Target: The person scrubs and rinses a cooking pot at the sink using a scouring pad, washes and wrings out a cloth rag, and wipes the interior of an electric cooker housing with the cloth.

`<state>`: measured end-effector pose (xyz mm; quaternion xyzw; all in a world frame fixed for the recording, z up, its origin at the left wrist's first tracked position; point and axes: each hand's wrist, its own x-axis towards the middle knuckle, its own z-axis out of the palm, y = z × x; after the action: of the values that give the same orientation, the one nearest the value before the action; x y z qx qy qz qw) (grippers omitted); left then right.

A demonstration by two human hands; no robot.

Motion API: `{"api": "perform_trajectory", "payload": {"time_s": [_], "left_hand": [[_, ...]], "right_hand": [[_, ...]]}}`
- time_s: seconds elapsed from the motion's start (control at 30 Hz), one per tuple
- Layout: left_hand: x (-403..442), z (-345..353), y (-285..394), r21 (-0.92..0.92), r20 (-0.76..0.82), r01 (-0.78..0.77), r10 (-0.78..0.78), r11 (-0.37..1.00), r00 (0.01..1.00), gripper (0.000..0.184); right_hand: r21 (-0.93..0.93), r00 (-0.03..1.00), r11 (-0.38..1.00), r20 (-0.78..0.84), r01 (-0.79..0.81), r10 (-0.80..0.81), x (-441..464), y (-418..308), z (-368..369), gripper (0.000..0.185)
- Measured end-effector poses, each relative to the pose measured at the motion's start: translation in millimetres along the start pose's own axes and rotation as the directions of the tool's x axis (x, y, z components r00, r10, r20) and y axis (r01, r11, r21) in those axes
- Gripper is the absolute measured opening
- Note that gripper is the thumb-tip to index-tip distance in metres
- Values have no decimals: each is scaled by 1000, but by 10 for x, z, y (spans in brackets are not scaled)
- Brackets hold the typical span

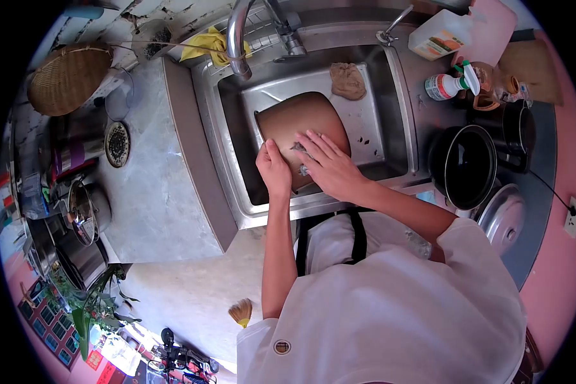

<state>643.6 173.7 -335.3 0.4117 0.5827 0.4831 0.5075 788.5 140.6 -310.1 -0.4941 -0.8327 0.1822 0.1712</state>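
A brown, rounded-square pan (304, 114) with a dark rim lies tilted in the steel sink (400, 96). My left hand (275, 171) is closed on its near left edge, thumb on top. Flat against the brown surface, my right hand (333, 169) presses down on a grey, shiny steel wool scrubber (302, 150), most of which is hidden under the fingers. A wet brown cloth (347, 81) lies crumpled in the sink's far right corner. Some dark bits are scattered on the sink floor to the right of the pan.
A chrome faucet (237, 48) arches over the sink's back left, with a yellow cloth (210, 46) behind it. To the right stand a spray bottle (447, 86), a white jug (436, 37), a black pot (464, 163) and a metal lid (502, 217). A grey counter (150, 185) borders the left.
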Motion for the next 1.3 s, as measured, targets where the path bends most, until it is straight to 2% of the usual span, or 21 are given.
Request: {"api": "perform_trajectory", "payload": {"time_s": [0.07, 0.13, 0.17, 0.23, 0.3, 0.33, 0.37, 0.4, 0.43, 0.47, 0.53, 0.6, 0.67, 0.7, 0.87, 0.93, 1.07, 1.13, 1.2, 1.27, 1.3], "left_hand": [[-26, -3, -64, 61, -6, 41, -41, 997, 999, 36], [-38, -6, -132, 111, -7, 49, -48, 993, 999, 36], [-43, 5, -144, 207, 23, 23, -28, 978, 999, 36], [-57, 14, -189, 295, 55, -9, -8, 956, 998, 36], [-16, 30, -249, 229, 29, -50, 44, 972, 999, 33], [-4, 2, -244, 174, 55, 4, -14, 985, 998, 28], [1, 3, -258, 123, 82, -1, -9, 992, 997, 25], [-2, -2, -281, 73, 104, -3, -5, 997, 995, 25], [12, -21, -338, 58, 72, -2, -2, 998, 997, 25], [57, -38, -394, 198, 149, -10, -20, 980, 989, 25], [82, 4, -152, 522, 268, -56, -102, 851, 958, 27], [102, 88, -372, 611, 360, -210, -32, 763, 932, 27], [118, 147, -535, 684, 422, -262, -76, 681, 904, 24], [124, 153, -612, 696, 469, -332, -52, 636, 882, 18], [250, 101, -1162, 706, 531, -394, -72, 588, 844, 21], [309, 61, -1374, 675, 641, -551, -19, 490, 768, 20], [408, -28, -1606, 681, 678, -578, -91, 450, 729, 22], [429, -85, -1659, 712, 660, -569, -114, 412, 743, 22], [438, -80, -1751, 706, 653, -577, -64, 410, 754, 23], [505, -73, -1680, 704, 645, -585, -17, 403, 764, 24], [565, -43, -1573, 765, 581, -462, -169, 449, 796, 25]], "right_hand": [[22, 1000, 1000, 0, -13, 13, 29, 106, 30, 48], [164, 923, 946, -224, -281, 313, 276, 334, 72, 42], [160, 922, 945, -223, -285, 315, 374, 443, 166, 42], [208, 966, 970, -198, -125, 167, 554, 573, 408, 35], [397, 984, 918, -167, 11, 60, 587, 450, 380, 31], [460, 993, 888, -116, 33, 23, 603, 452, 357, 32], [537, 993, 843, -89, -19, 79, 637, 508, 253, 36], [614, 963, 787, -174, -57, 206, 701, 580, 242, 37], [672, 926, 725, -161, -149, 340, 808, 629, 133, 38], [724, 875, 650, -138, -230, 464, 954, 695, 22, 38], [669, 837, 693, -195, -268, 512, 1250, 916, 0, 40], [631, 896, 720, -84, -290, 435, 1432, 1146, -13, 40], [580, 935, 758, 21, -299, 353, 1572, 1234, -16, 41], [554, 931, 769, 32, -320, 364, 1558, 1229, 4, 41], [514, 892, 748, 84, -420, 444, 1551, 1144, 18, 34], [416, 925, 841, 2, -346, 380, 1501, 1125, 38, 31], [235, 899, 877, -30, -418, 437, 1384, 943, -1, 29], [245, 905, 883, -42, -401, 423, 1405, 791, -30, 29], [273, 923, 931, -231, -241, 307, 1455, 528, 40, 28], [412, 953, 883, -93, -226, 287, 1501, 501, 374, 27], [474, 968, 854, -18, -213, 251, 1547, 532, 593, 27]]}}
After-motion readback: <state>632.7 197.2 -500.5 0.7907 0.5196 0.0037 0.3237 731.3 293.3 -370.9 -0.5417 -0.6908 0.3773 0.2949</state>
